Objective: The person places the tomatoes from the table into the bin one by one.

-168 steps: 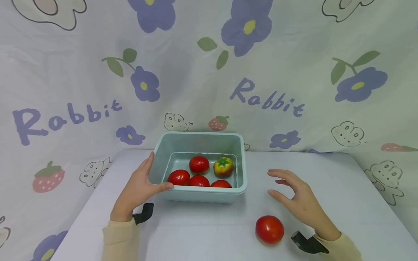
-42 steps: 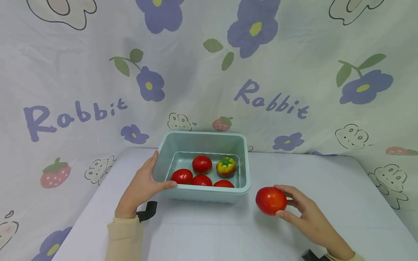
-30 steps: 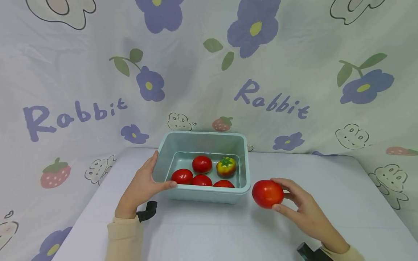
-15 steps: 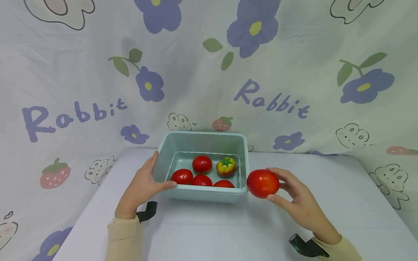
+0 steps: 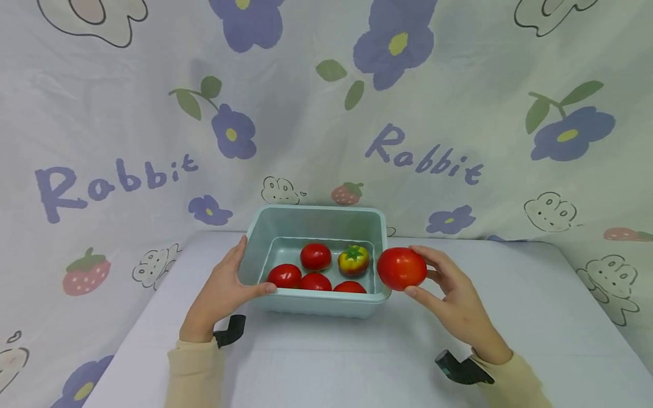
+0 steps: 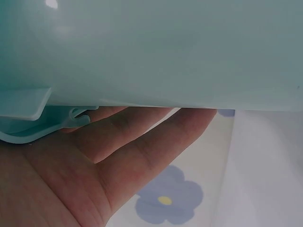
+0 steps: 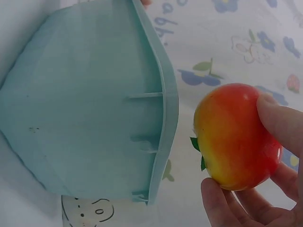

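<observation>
A pale teal plastic tub (image 5: 316,306) stands on the table with several red tomatoes (image 5: 315,256) and one yellow-red tomato (image 5: 352,260) inside. My left hand (image 5: 224,289) grips the tub's left front corner, thumb hooked over the rim; the left wrist view shows the fingers (image 6: 142,146) lying against the tub's wall (image 6: 165,52). My right hand (image 5: 444,289) holds a red tomato (image 5: 402,268) in the air at the tub's right rim. In the right wrist view the tomato (image 7: 234,137) is pinched between thumb and fingers, just beside the tub's outer wall (image 7: 94,113).
The tub stands on a table covered by a pale lilac cloth (image 5: 357,362). A printed curtain with flowers and "Rabbit" lettering (image 5: 418,153) hangs right behind it. Black wrist straps (image 5: 461,368) show at both sleeves.
My right hand picked the red tomato up off the table and has carried it up and left to the tub's right rim. The left hand has stayed on the tub.
</observation>
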A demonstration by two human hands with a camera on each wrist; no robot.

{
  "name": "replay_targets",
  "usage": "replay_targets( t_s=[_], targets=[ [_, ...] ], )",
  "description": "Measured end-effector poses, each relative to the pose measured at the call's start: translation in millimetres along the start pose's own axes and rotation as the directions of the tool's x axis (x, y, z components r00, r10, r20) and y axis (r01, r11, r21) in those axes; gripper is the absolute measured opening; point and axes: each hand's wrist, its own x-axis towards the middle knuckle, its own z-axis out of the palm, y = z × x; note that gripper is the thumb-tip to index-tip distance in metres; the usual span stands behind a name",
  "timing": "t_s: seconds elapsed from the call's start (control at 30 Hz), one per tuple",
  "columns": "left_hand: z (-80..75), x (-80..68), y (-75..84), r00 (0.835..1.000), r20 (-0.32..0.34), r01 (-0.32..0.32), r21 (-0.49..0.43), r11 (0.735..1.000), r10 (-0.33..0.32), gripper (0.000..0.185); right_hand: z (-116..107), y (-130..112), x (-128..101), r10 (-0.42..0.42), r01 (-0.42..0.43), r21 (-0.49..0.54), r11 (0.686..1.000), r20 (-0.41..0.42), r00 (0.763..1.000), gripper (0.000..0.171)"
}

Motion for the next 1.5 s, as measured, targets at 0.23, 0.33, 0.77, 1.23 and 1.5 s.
replay_targets(
  t_s=[0.23, 0.33, 0.77, 1.23, 1.5],
  targets=[
    [-0.3, 0.3, 0.2, 1.0, -0.001, 0.005, 0.003, 1.0, -0.005, 0.123, 7.2, 3.0, 10.0, -0.003, 0.003, -0.007, 1.0, -0.01, 1.0, 0.071],
    [-0.4, 0.6, 0.4, 1.0, 0.0, 0.003, 0.004, 1.0, -0.003, 0.123, 10.2, 4.0, 13.4, -0.001, 0.001, 0.0, 1.0, -0.018, 1.0, 0.071],
    [-0.9, 0.8, 0.9, 1.0, 0.003, 0.009, 0.002, 1.0, -0.009, 0.124, 22.9, 9.6, 25.6, -0.021, 0.02, -0.025, 0.999, -0.045, 0.999, 0.068],
    [0.0, 0.7, 0.7, 1.0, 0.005, 0.017, -0.002, 1.0, -0.017, 0.123, 36.6, 14.2, 38.0, -0.051, 0.047, -0.111, 0.993, -0.034, 0.998, 0.067],
    [-2.9, -0.8, 3.6, 1.0, 0.001, 0.004, -0.004, 1.0, -0.004, 0.122, 44.2, 12.3, 45.7, -0.076, 0.075, -0.123, 0.99, -0.005, 0.997, 0.066]
  ],
)
